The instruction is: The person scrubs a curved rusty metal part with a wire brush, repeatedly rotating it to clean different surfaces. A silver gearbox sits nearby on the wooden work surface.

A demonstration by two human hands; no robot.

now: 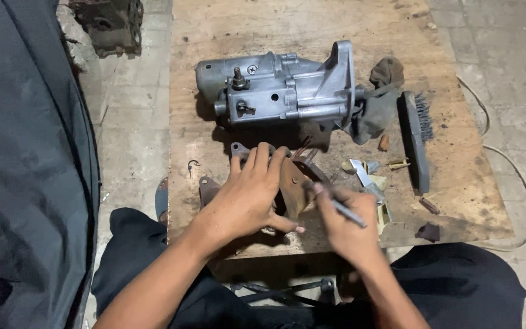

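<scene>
**Brown part steadied, thin tool worked at its edge**

The brown metal part (pixel 294 186) is pinned flat under the spread left hand (pixel 248 198), just in front of the grey starter motor (pixel 278 88) on the wooden board (pixel 458 183). A thin metal tool (pixel 343 210) is gripped pen-style in the closed right hand (pixel 347 228), its tip set at the part's edge. Judged from this, firm downward pressure and short strokes are called for. A wire brush (pixel 415 140) and a rag (pixel 378 103) are seen right of the motor.
</scene>
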